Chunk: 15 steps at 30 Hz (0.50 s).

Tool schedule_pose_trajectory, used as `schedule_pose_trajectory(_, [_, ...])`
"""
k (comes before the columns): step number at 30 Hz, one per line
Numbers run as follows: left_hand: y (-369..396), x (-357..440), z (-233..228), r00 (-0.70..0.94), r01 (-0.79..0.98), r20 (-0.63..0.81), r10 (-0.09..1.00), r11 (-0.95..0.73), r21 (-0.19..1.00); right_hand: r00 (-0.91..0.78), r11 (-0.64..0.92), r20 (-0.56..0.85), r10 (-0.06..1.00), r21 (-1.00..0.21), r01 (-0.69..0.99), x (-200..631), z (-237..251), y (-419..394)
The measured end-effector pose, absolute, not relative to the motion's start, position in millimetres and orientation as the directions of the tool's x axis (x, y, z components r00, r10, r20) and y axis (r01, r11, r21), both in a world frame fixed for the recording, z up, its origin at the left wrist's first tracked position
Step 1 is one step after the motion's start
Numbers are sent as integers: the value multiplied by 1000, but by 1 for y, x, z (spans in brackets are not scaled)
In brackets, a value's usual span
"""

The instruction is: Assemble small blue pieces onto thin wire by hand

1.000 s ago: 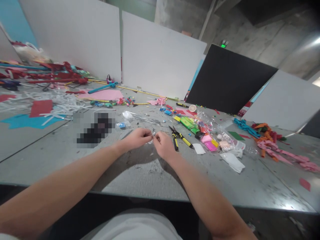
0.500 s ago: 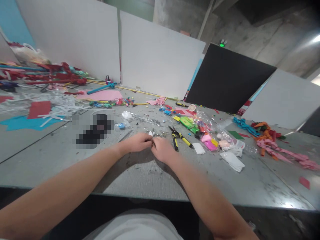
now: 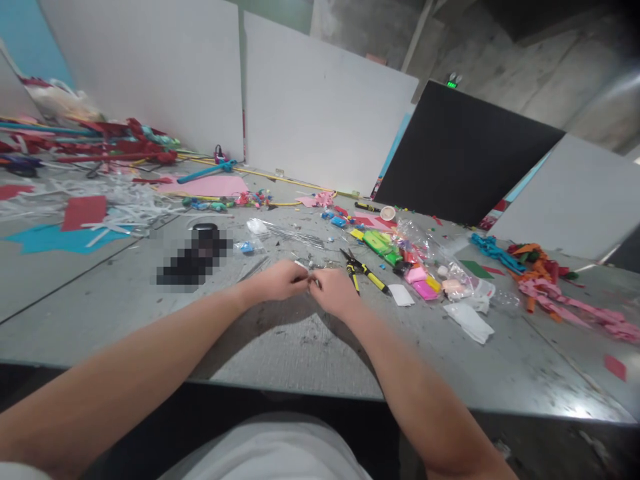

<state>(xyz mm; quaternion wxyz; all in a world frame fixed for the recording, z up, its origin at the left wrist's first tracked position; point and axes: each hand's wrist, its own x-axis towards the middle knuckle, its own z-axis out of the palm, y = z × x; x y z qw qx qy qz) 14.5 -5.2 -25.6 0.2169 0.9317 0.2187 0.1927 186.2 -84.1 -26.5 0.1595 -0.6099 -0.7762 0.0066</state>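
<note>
My left hand [image 3: 281,281] and my right hand [image 3: 334,291] meet fingertip to fingertip above the grey table [image 3: 295,360]. Both are closed in a pinch. A small white bit [image 3: 301,265] shows at the left fingertips; what it is cannot be made out, and the fingers hide most of whatever lies between them. Just right of my right hand lie pliers [image 3: 366,272] with yellow and black handles, jaws apart. Beyond the hands is a bundle of thin wires [image 3: 295,235]. A small bag with blue clay [image 3: 245,247] lies beyond the left hand.
Packets of coloured clay [image 3: 383,247] and white paper pieces [image 3: 470,322] lie to the right. Pink and orange crepe strips [image 3: 555,293] are at far right. White paper strips [image 3: 130,203] and red paper [image 3: 85,212] cover the left. Upright panels [image 3: 325,100] stand along the back.
The hands stay together in nearly the same place, with the right fingers shifted slightly. Less of the white bit shows between them. The whole view has shifted a little.
</note>
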Motion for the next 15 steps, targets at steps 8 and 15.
schedule_pose_trajectory(8, [-11, 9, -21, 865, 286, 274, 421, -861, 421, -45, 153, 361, 931, -276, 949, 194, -25, -83])
schedule_pose_trajectory(15, [-7, 6, -20, 778, 374, 341, 527, -826, 422, 7, 217, 414, 910, -493, 843, 195, -40, -75])
